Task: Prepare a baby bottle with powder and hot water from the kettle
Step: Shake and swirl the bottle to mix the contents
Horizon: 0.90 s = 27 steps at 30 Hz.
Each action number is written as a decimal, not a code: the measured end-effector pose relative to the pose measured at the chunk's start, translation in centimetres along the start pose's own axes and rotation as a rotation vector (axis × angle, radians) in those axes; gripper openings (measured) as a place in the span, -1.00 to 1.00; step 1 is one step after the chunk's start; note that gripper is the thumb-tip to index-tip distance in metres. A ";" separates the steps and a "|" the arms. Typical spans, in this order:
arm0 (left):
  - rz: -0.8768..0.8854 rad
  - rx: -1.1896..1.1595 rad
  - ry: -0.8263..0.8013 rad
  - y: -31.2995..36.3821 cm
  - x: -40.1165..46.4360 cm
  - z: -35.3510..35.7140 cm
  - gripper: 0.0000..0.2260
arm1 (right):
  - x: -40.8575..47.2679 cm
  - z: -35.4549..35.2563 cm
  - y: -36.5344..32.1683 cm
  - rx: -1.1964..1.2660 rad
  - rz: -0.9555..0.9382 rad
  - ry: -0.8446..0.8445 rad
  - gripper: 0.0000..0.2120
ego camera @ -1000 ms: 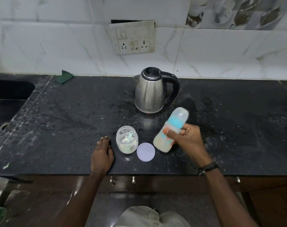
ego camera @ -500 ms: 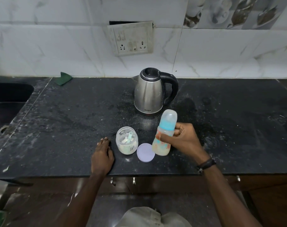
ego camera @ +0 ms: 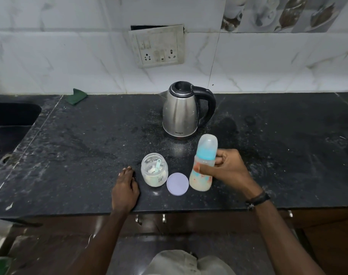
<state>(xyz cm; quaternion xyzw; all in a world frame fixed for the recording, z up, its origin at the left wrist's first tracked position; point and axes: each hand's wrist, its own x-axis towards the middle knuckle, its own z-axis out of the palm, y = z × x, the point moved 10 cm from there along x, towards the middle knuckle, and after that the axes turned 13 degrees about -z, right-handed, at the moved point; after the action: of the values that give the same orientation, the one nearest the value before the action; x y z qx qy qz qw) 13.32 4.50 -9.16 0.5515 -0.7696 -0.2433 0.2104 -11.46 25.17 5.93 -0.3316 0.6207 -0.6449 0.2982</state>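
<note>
A capped baby bottle (ego camera: 204, 155) with a blue collar and milky liquid stands nearly upright on the black counter (ego camera: 79, 147). My right hand (ego camera: 226, 167) grips its middle, thumb across the front. A steel kettle (ego camera: 181, 110) with a black handle stands behind it, lid closed. The open powder jar (ego camera: 154, 170), with a small green scoop inside, sits left of the bottle. Its lilac lid (ego camera: 177, 183) lies flat between jar and bottle. My left hand (ego camera: 125, 187) rests flat on the counter just left of the jar, holding nothing.
A sink (ego camera: 8, 124) is set into the counter at the far left. A green cloth (ego camera: 76, 96) lies by the back wall. A switch and socket plate (ego camera: 159, 46) hangs on the tiled wall above the kettle. Cabinet handles (ego camera: 150, 218) show below the counter's front edge.
The bottle was tilted to the right in my right hand; it has swung upright and come down beside the lilac lid. My left hand has stayed put.
</note>
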 end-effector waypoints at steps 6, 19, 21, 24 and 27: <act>-0.010 0.004 -0.004 0.0 0.0 0.2 -0.65 | 0.6 -1.2 -1.1 0.009 -0.041 0.054 -0.76; -0.003 0.000 0.006 0.1 -0.1 0.1 -0.66 | -0.2 -0.5 0.6 -0.015 0.004 0.111 -0.85; 0.004 -0.004 0.013 0.1 -0.1 -0.1 -0.66 | -0.3 0.4 0.7 -0.040 0.020 0.041 -0.81; 0.007 -0.014 0.011 0.2 -0.1 -0.2 -0.66 | -0.4 -0.4 0.8 0.057 0.023 0.150 -0.88; -0.005 0.002 0.000 0.1 -0.2 -0.1 -0.66 | -0.3 -0.2 0.4 0.025 0.025 0.106 -0.82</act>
<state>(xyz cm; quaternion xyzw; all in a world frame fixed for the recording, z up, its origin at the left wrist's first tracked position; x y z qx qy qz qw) 13.34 4.74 -9.06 0.5537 -0.7685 -0.2429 0.2093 -11.48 25.48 5.50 -0.2856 0.6317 -0.6654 0.2767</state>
